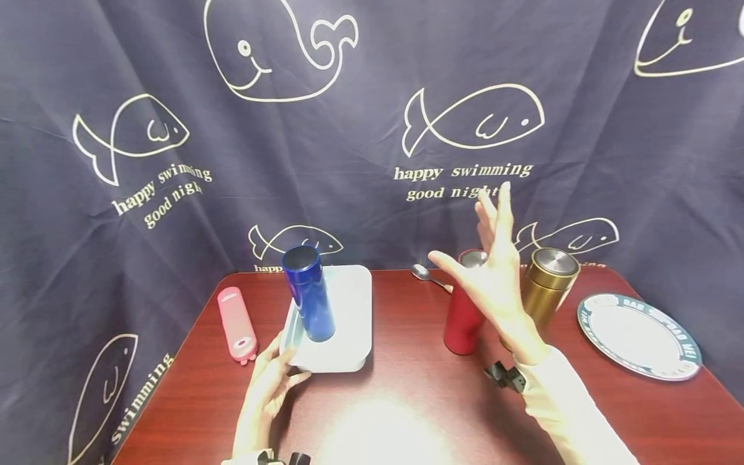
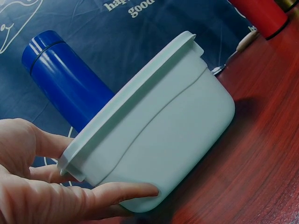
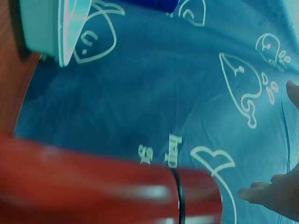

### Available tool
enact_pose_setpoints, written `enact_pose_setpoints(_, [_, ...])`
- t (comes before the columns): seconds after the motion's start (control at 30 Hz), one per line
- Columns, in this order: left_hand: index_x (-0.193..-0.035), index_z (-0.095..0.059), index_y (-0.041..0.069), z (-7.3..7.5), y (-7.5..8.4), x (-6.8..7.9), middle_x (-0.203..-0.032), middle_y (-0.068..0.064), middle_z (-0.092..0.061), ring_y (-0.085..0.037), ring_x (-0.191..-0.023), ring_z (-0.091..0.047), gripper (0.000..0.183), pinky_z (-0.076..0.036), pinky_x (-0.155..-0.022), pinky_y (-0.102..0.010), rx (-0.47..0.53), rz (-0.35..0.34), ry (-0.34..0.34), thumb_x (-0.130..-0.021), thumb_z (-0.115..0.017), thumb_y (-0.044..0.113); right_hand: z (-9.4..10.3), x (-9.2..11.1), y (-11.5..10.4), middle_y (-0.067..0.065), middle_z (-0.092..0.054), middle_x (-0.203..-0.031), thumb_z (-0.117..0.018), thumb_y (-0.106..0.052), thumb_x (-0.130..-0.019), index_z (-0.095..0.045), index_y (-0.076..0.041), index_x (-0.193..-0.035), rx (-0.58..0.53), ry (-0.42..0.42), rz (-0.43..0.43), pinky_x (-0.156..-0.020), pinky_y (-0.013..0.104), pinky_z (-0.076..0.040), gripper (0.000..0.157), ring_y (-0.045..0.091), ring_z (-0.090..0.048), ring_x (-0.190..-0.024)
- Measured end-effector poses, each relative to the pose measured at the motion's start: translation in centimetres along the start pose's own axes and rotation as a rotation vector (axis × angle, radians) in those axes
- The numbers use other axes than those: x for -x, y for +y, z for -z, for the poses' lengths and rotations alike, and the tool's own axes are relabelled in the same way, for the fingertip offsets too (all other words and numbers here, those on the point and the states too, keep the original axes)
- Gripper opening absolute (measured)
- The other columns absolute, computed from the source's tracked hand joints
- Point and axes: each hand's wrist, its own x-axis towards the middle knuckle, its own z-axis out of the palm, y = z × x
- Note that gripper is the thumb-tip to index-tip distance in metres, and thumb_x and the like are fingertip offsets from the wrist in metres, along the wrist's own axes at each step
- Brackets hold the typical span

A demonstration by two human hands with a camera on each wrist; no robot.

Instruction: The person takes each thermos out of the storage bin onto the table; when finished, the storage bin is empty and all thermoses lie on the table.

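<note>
A pale mint plastic basin (image 1: pixel 354 316) stands on the table with a blue thermos flask (image 1: pixel 314 300) leaning upright inside it. My left hand (image 1: pixel 270 378) holds the basin by its near left corner. In the left wrist view one digit (image 2: pixel 126 190) lies along the basin's outer wall, while other fingers curl at the rim. My right hand (image 1: pixel 494 278) is raised with fingers spread and holds nothing. Behind it in the head view stands a red thermos flask (image 1: pixel 462 326), partly hidden. A gold thermos flask (image 1: pixel 540 290) is just right of that hand.
A pink oblong case (image 1: pixel 237 323) lies left of the basin. At the back edge is a spoon (image 1: pixel 427 274). A round plate with a green patterned rim (image 1: pixel 593 326) lies at the right. A dark printed curtain (image 1: pixel 372 129) hangs behind the red-brown table (image 1: pixel 407 387).
</note>
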Motion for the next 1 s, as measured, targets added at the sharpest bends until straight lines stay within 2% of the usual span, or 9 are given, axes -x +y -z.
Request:
enact_pose_setpoints(0.2, [-0.153,-0.013,-0.003,-0.1,0.0,0.0,-0.144,-0.034,-0.032,-0.032,-0.122,-0.049,0.057,-0.031,-0.097,-0.073,-0.007,0.010,0.003,-0.102,-0.037,0.004,-2.6,0.8,-0.1,-0.007,-0.034,-0.155,-0.087,0.003,-0.065,-0.006,-0.029,-0.158,-0.133,-0.068,0.002,-0.114,0.029,-0.030,0.127,0.011,-0.035,-0.140])
enact_pose_setpoints(0.33, [-0.153,-0.015,-0.002,-0.1,-0.1,-0.1,-0.140,-0.031,-0.039,-0.032,-0.119,-0.051,0.057,-0.031,-0.097,-0.073,-0.001,0.012,0.006,-0.101,-0.038,0.003,-4.5,1.4,0.2,-0.007,-0.032,-0.155,-0.087,0.000,-0.067,-0.006,-0.033,-0.157,-0.183,-0.110,-0.020,-0.113,0.033,-0.033,0.126,0.010,-0.036,-0.140])
enact_pose_setpoints(0.47, [-0.153,-0.015,-0.002,-0.1,0.0,-0.1,-0.137,-0.030,-0.041,-0.032,-0.118,-0.051,0.058,-0.032,-0.096,-0.073,0.004,0.010,0.005,-0.100,-0.039,0.003,-6.8,2.4,0.5,-0.005,-0.034,-0.155,-0.087,-0.003,-0.069,-0.007,-0.037,-0.156,-0.215,-0.159,-0.080,-0.110,0.040,-0.037,0.123,0.012,-0.038,-0.138])
enact_pose_setpoints(0.6, [-0.153,-0.013,-0.002,0.0,-0.1,-0.1,-0.141,-0.032,-0.036,-0.031,-0.120,-0.050,0.058,-0.031,-0.097,-0.074,0.005,0.007,0.001,-0.101,-0.037,0.004,-8.9,3.4,-0.1,0.008,-0.032,-0.157,-0.084,-0.001,-0.072,-0.007,-0.026,-0.158,-0.254,-0.236,-0.155,-0.108,0.050,-0.037,0.118,0.024,-0.038,-0.139])
enact_pose_setpoints(0.73, [-0.153,-0.013,-0.003,0.0,-0.2,-0.2,-0.143,-0.033,-0.033,-0.031,-0.120,-0.050,0.057,-0.030,-0.097,-0.074,0.015,0.005,-0.002,-0.102,-0.037,0.004,-10.6,4.2,-0.7,0.020,-0.029,-0.156,-0.081,0.002,-0.075,-0.006,-0.013,-0.158,-0.275,-0.296,-0.209,-0.108,0.053,-0.035,0.113,0.036,-0.037,-0.138])
enact_pose_setpoints(0.83, [-0.153,-0.012,-0.003,0.0,-0.2,-0.2,-0.144,-0.035,-0.032,-0.035,-0.123,-0.047,0.058,-0.029,-0.097,-0.074,0.019,0.005,0.000,-0.101,-0.037,0.003,-12.2,4.9,0.2,0.018,-0.029,-0.156,-0.080,0.006,-0.074,-0.006,-0.017,-0.158,-0.311,-0.305,-0.252,-0.109,0.052,-0.034,0.114,0.035,-0.036,-0.139])
enact_pose_setpoints(1.0, [-0.153,-0.010,-0.004,0.0,-0.3,-0.3,-0.144,-0.036,-0.031,-0.038,-0.127,-0.044,0.059,-0.029,-0.097,-0.074,0.019,0.001,0.004,-0.101,-0.037,0.004,-14.9,5.8,2.7,0.015,-0.032,-0.156,-0.083,-0.001,-0.074,-0.009,-0.028,-0.158,-0.345,-0.307,-0.269,-0.109,0.055,-0.034,0.115,0.035,-0.037,-0.138])
